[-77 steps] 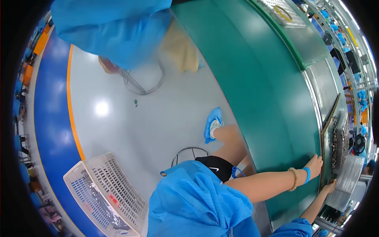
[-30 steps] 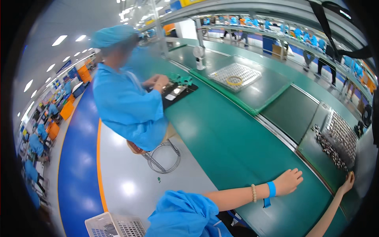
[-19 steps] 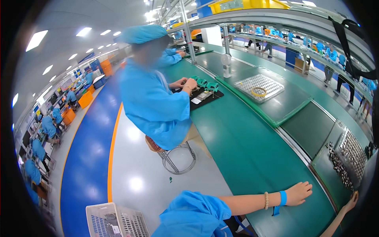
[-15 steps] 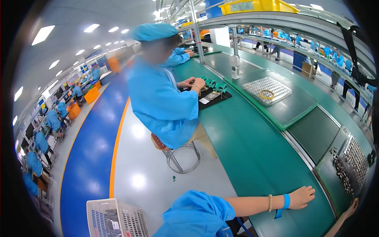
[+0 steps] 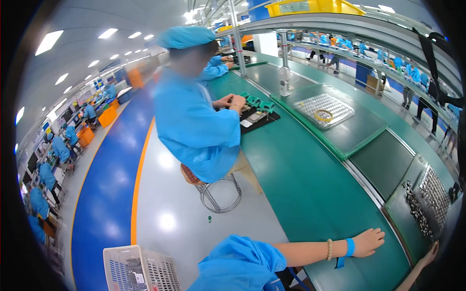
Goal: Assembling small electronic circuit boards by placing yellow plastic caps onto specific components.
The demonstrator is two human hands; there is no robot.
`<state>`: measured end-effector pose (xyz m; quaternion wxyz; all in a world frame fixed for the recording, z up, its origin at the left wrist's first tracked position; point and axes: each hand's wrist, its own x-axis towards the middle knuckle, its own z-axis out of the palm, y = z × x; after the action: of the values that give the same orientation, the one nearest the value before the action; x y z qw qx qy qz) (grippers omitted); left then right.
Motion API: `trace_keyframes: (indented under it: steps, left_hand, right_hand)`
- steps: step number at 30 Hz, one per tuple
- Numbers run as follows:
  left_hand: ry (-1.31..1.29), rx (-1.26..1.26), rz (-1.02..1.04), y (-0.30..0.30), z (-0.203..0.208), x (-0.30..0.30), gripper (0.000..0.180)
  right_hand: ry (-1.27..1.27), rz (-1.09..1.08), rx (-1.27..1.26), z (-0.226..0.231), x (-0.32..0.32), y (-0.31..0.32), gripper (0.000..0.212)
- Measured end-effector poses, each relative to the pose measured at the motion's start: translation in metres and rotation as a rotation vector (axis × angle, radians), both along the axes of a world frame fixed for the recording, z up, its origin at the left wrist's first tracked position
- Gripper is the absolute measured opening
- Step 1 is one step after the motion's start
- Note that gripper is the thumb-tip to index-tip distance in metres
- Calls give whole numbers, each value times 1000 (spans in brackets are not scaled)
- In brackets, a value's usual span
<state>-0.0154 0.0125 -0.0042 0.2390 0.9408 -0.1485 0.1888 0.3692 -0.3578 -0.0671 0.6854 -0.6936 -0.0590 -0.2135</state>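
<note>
My left hand (image 5: 368, 242) rests palm down on the green bench (image 5: 310, 203), its fingers loosely stretched out and nothing in them. A blue wrist strap (image 5: 350, 247) and a bead bracelet (image 5: 329, 250) circle that wrist. At the lower right edge of the picture is my right hand (image 5: 430, 253), beside a heap of small metal parts (image 5: 416, 209). Only part of it shows, and its finger posture is unclear. A clear tray of rows of metal parts (image 5: 435, 194) lies just beyond the heap.
To the left, a co-worker in blue (image 5: 194, 121) sits on a stool, hands over a black mat (image 5: 262, 121) with green-framed pieces. A clear tray (image 5: 325, 107) holding a yellow tape roll (image 5: 324, 115) lies farther along. A white basket (image 5: 138, 250) stands on the floor.
The whole view has shifted slightly, so the scene sits a little farther left. My left hand stays resting on the bench; my right hand remains by the metal parts.
</note>
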Motion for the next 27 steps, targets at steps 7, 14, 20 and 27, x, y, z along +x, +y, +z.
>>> trace_keyframes:
  steps: [7,14,20,27]
  left_hand:
    - [-47,18,2,0,0,-1,33]
    - [-40,22,5,0,6,-4,30]
    - [-24,26,7,0,7,-6,29]
    - [2,47,8,1,10,-7,30]
  right_hand:
    - [-23,11,-6,3,-3,-3,34]
    - [-22,-62,-33,4,-7,-2,33]
    - [-33,-58,-21,5,-12,1,31]
    - [-5,-91,-44,6,-16,5,28]
